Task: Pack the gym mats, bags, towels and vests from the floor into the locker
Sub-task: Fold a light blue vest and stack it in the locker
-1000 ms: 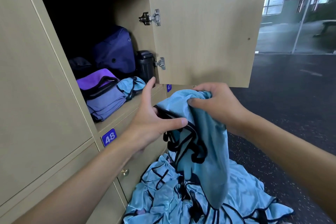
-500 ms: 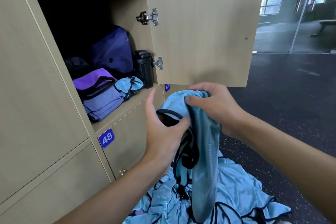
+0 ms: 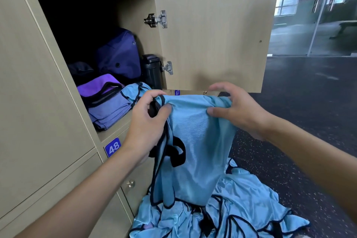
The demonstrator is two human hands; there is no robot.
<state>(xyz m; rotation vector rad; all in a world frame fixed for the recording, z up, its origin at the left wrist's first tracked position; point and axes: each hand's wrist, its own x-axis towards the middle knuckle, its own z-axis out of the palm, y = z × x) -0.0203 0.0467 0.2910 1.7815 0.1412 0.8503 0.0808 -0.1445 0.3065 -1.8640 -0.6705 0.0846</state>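
A light blue vest (image 3: 195, 147) with black trim hangs spread between my hands in front of the open locker (image 3: 92, 25). My left hand (image 3: 148, 120) pinches its top left edge. My right hand (image 3: 235, 110) pinches the top right edge with the thumb in front. Below it, a pile of the same blue vests (image 3: 228, 212) lies on the floor. Inside the locker sit a purple bag (image 3: 119, 56), a folded purple towel stack (image 3: 108, 106), a black bottle (image 3: 152, 71) and a folded blue vest (image 3: 133, 91).
The locker door (image 3: 212, 31) stands open to the right, just above my right hand. Closed locker 48 (image 3: 114, 148) and other closed doors lie below and to the left. Dark speckled floor (image 3: 299, 112) stretches to the right toward glass doors.
My left hand has taken hold of the vest's top edge. The hands have drawn apart, spreading the bunched vest out flat and wide between them.
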